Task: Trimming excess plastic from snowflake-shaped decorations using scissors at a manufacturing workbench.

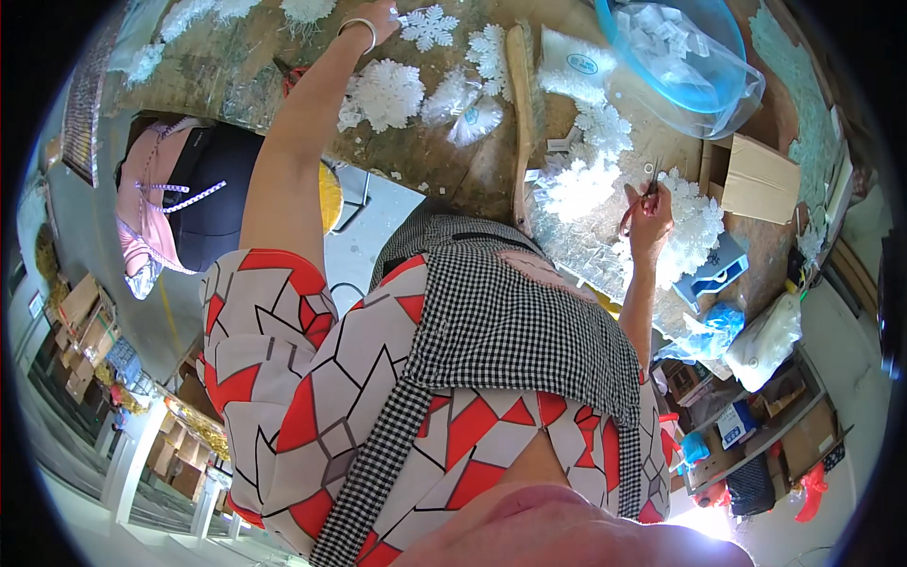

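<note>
My left hand [380, 16] is stretched far out to the table's far side, partly cut off by the upper edge. Its fingertips pinch the near tip of a lacy white plastic snowflake [430, 27]. On the right, my right hand [650, 219] is wrapped round a small pair of scissors [654, 171], dark blades pointing away and a reddish handle showing by the palm. Under and around that hand lies a heap of white snowflakes [694, 222]. Another stack of snowflakes [387, 94] sits near my left forearm, beside clear-wrapped bundles [474, 121].
A wooden strip [519, 113] divides the worktable. At the far right stand a blue basin [694, 93] of small white packets and an open cardboard box [761, 178]. A blue holder [710, 271] and plastic bags [767, 342] sit nearer. Another person [194, 194] is at left.
</note>
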{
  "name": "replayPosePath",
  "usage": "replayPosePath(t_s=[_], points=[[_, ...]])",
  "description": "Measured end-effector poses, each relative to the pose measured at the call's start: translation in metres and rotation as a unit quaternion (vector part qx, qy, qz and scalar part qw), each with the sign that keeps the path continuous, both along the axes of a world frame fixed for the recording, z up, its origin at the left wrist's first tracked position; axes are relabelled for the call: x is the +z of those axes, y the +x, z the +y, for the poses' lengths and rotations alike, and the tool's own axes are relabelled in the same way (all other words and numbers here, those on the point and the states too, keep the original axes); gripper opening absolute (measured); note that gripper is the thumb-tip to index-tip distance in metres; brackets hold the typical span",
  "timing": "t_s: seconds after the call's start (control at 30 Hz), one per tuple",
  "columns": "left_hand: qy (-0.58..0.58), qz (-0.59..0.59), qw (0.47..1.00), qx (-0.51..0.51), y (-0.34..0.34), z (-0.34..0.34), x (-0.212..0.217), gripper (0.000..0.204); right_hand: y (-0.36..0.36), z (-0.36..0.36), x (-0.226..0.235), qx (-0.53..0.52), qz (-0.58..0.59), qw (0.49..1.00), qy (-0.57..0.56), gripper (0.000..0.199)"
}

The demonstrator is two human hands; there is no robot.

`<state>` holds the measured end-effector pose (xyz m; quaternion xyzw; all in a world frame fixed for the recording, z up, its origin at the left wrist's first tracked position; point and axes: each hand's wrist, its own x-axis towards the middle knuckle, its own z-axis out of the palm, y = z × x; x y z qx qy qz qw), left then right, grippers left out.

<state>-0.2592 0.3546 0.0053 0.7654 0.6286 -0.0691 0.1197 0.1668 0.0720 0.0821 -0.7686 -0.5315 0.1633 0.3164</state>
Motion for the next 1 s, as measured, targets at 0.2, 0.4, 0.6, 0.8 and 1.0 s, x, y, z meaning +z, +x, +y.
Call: replayPosePath(t_s=[0.2, 0.4, 0.6, 0.8, 1.0], points=[[-0.259, -0.307, 0.907, 0.126, -0.031, 0.006, 0.038, 0.022, -0.036, 0.021, 0.001, 0.024, 0.072, 0.997, -0.034, 0.031], [-0.381, -0.514, 0.76, 0.113, -0.061, 0.011, 0.064, 0.031, -0.107, 0.069, 0.004, 0.165, 0.42, 0.886, -0.106, 0.029], [-0.465, -0.557, 0.67, 0.157, -0.052, 0.019, 0.07, 0.027, -0.156, 0.096, 0.005, 0.196, 0.494, 0.822, -0.203, 0.026], [-0.467, -0.537, 0.685, 0.159, -0.043, 0.002, 0.068, 0.023, -0.182, 0.119, 0.003, 0.277, 0.574, 0.715, -0.288, 0.037], [-0.465, -0.578, 0.649, 0.17, -0.043, -0.009, 0.061, 0.018, -0.212, 0.134, -0.019, 0.316, 0.657, 0.613, -0.305, 0.048]])
